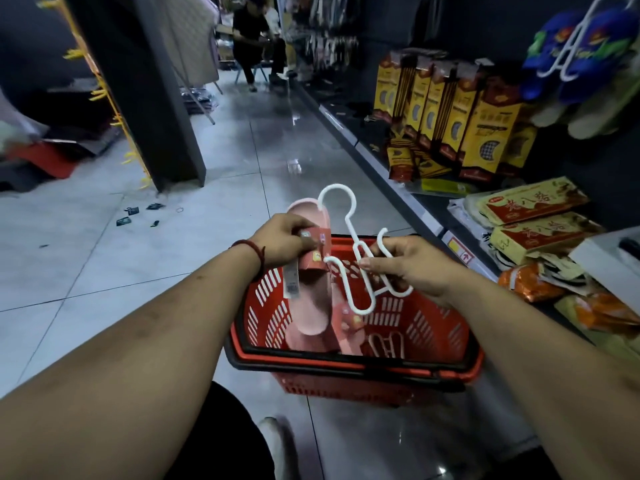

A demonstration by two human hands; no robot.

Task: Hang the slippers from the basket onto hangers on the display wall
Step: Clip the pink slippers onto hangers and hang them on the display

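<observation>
Basket [437,336] red, below | left hand [278,237] fingers gripping pink slipper [311,311]; right hand [417,268] fingers pinching white hanger [347,223]

Yellow boxes [450,112] stand on the shelf [363,133]; a person [252,39] sits beyond

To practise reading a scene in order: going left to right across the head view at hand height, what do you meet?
Red bracelet, left hand gripping the pink slipper, white hanger, right hand pinching it, yellow packets. The red basket is omitted: it spans beneath them.
</observation>
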